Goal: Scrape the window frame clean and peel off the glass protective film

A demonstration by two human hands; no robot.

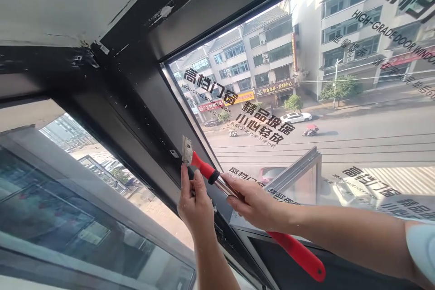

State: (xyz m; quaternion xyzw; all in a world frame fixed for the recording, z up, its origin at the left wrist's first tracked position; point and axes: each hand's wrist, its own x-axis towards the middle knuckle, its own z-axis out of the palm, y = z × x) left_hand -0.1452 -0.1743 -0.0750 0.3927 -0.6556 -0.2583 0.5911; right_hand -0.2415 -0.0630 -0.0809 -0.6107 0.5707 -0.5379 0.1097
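A scraper with a red handle (299, 253) and a shiny metal shaft slants up to the left. My right hand (254, 199) is closed around the shaft, below a black collar. At the scraper's upper end sits a flat metal blade (186, 150), smeared with pale residue. The raised index fingertip of my left hand (196, 201) meets the blade's lower end. Its thumb stands apart from that finger, and the others are partly curled. Both hands are in front of the dark window frame (136, 95), which carries pale specks and smudges.
A large window pane (258, 145) with printed black lettering fills the right side, with a street and buildings beyond. Another pane (68, 208) lies at the left. An open sash (299, 176) shows outside. A white ceiling surface (68, 0) meets the frame above, its edge rough.
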